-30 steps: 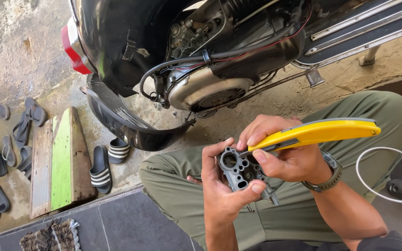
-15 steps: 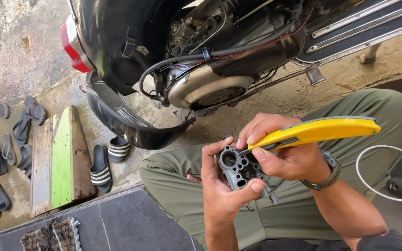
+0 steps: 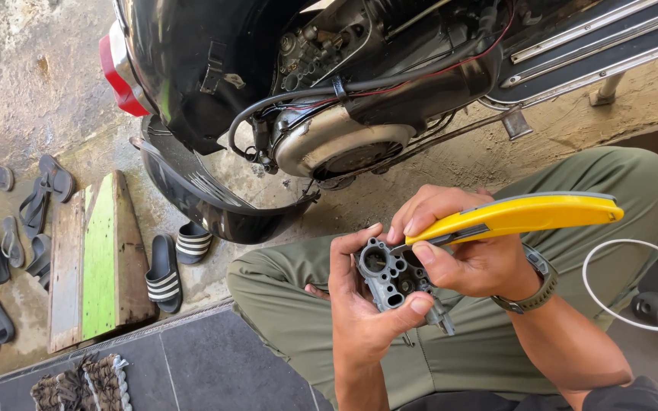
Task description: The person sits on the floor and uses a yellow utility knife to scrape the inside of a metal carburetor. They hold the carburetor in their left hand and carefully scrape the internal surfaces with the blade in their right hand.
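Observation:
My left hand (image 3: 359, 320) grips a small dark grey metal carburettor body (image 3: 391, 275) with several round holes, held over my lap. My right hand (image 3: 466, 251) holds a yellow utility knife (image 3: 519, 215), its blade end pressed against the top face of the metal part. A dark watch sits on my right wrist (image 3: 531, 285). I sit with my knees in olive trousers (image 3: 291, 281) bent in front of me.
A black scooter (image 3: 268, 68) with a red tail light and exposed engine (image 3: 344, 144) stands just ahead. A green wooden ramp (image 3: 100, 259) and several sandals (image 3: 165, 270) lie left. A white wire loop (image 3: 634, 285) lies right. Dark tiles (image 3: 192, 373) below.
Both hands stay almost still; the knife has shifted very slightly against the metal part. The view has barely moved.

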